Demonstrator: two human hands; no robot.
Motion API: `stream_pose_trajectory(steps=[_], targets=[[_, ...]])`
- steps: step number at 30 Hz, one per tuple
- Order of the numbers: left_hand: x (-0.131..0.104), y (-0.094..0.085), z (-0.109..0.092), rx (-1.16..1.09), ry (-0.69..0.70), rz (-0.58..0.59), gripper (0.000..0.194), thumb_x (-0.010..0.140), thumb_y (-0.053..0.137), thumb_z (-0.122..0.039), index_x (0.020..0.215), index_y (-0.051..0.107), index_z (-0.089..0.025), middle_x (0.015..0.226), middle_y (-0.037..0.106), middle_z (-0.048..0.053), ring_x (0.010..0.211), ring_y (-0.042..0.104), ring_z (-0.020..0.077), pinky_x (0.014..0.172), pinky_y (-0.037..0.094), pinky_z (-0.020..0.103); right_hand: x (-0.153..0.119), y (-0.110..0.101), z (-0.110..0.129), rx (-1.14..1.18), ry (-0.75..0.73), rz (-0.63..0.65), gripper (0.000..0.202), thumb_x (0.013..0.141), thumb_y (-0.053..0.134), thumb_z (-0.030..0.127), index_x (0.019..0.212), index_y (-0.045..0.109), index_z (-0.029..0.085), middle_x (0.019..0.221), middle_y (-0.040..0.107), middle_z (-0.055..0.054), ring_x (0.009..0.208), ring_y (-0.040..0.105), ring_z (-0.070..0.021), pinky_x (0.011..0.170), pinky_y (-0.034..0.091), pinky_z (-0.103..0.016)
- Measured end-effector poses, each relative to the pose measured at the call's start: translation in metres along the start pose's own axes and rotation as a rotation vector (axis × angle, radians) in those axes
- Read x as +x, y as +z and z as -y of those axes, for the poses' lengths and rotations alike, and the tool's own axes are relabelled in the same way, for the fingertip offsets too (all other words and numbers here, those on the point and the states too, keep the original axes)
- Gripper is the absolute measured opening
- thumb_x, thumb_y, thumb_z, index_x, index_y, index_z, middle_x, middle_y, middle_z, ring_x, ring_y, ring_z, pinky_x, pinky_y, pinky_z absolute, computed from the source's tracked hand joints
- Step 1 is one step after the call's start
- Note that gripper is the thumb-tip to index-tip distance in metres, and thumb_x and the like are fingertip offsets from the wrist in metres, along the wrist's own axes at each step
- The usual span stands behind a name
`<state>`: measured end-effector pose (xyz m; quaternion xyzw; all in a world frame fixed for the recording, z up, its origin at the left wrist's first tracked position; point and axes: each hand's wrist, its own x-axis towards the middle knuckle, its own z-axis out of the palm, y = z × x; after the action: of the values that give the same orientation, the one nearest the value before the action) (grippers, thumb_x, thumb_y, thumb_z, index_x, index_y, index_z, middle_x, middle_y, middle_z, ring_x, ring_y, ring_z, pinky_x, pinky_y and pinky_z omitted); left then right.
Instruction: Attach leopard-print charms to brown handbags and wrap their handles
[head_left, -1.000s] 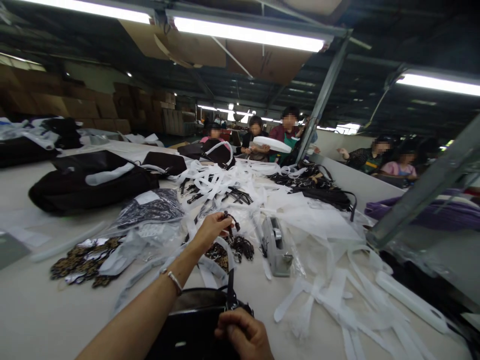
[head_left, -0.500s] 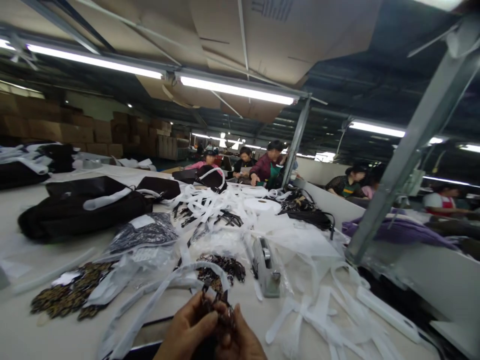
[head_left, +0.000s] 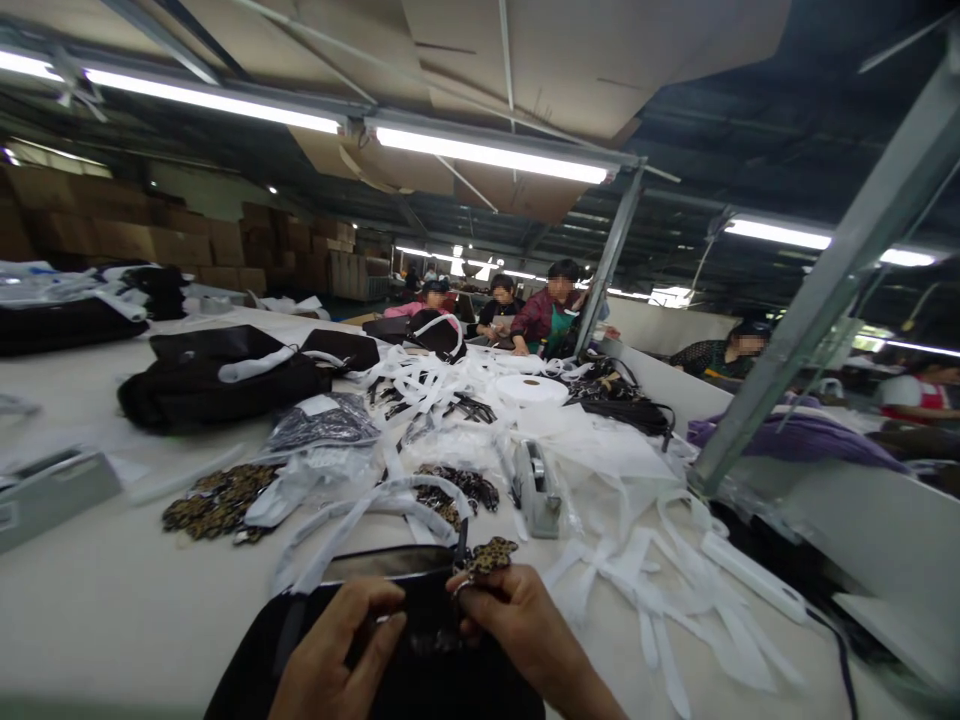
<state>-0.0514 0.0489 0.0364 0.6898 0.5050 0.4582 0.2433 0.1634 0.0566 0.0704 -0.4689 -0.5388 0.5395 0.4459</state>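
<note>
Charm [head_left: 493, 556] (leopard-patterned) in the right hand [head_left: 519, 612], above a black bag [head_left: 450, 678].

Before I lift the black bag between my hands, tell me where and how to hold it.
Take the top of its pale handle, probably best from above, since the handle curves in an open loop beyond the bag's mouth.

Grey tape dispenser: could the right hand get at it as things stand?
Probably yes: bare table shows between the right hand and the grey tape dispenser. Its grip holds a leopard-print charm, though, which might need releasing first.
</note>
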Motion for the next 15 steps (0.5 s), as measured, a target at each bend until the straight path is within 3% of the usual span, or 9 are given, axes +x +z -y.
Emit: stream_pose_trajectory(steps=[3,6,9,12,15], targets=[[0.006,0.01,-0.012,0.011,0.156,0.005,0.038,0.082,0.063,-0.041,0.119,0.064,-0.031,0.125,0.064,0.006,0.113,0.061,0.0261,0.094,0.052,0.032,-0.007,0.007,0.013,-0.244,-0.048,0.106,0.011,0.076,0.067,0.023,0.073,0.075,0.016,0.062,0.062,0.001,0.055,0.053,-0.011,0.052,0.04,-0.021],[0.009,0.022,-0.021,-0.007,0.235,0.137,0.046,0.083,0.064,-0.036,0.128,0.059,-0.032,0.137,0.057,0.006,0.123,0.055,0.0268,0.103,0.046,0.035,-0.011,0.014,0.013,-0.308,-0.043,0.15,0.015,0.069,0.061,0.011,0.07,0.074,0.018,0.062,0.062,0.003,0.055,0.053,-0.0106,0.051,0.038,-0.019],[0.009,0.026,-0.024,-0.08,0.197,0.287,0.033,0.088,0.057,-0.029,0.12,0.064,-0.03,0.123,0.066,0.006,0.11,0.063,0.0225,0.095,0.05,0.028,-0.012,0.017,0.005,-0.326,-0.062,0.183,0.022,0.066,0.054,0.006,0.069,0.074,0.017,0.061,0.063,0.003,0.056,0.053,-0.0098,0.052,0.037,-0.018],[0.007,0.024,-0.02,-0.123,0.1,0.363,0.023,0.091,0.051,-0.026,0.106,0.067,-0.027,0.106,0.07,0.005,0.097,0.066,0.0195,0.087,0.051,0.024,-0.01,0.012,-0.002,-0.34,0.032,0.113,0.011,0.069,0.061,0.017,0.065,0.071,0.014,0.053,0.06,0.002,0.048,0.052,-0.0102,0.046,0.036,-0.019],[0.005,0.022,-0.013,-0.125,0.021,0.4,0.017,0.09,0.052,-0.03,0.098,0.067,-0.025,0.098,0.071,0.004,0.092,0.066,0.0196,0.084,0.05,0.024,-0.008,0.007,-0.006,-0.207,0.135,0.067,0.013,0.07,0.068,0.026,0.073,0.071,0.013,0.052,0.062,0.001,0.045,0.054,-0.0118,0.047,0.041,-0.021]])
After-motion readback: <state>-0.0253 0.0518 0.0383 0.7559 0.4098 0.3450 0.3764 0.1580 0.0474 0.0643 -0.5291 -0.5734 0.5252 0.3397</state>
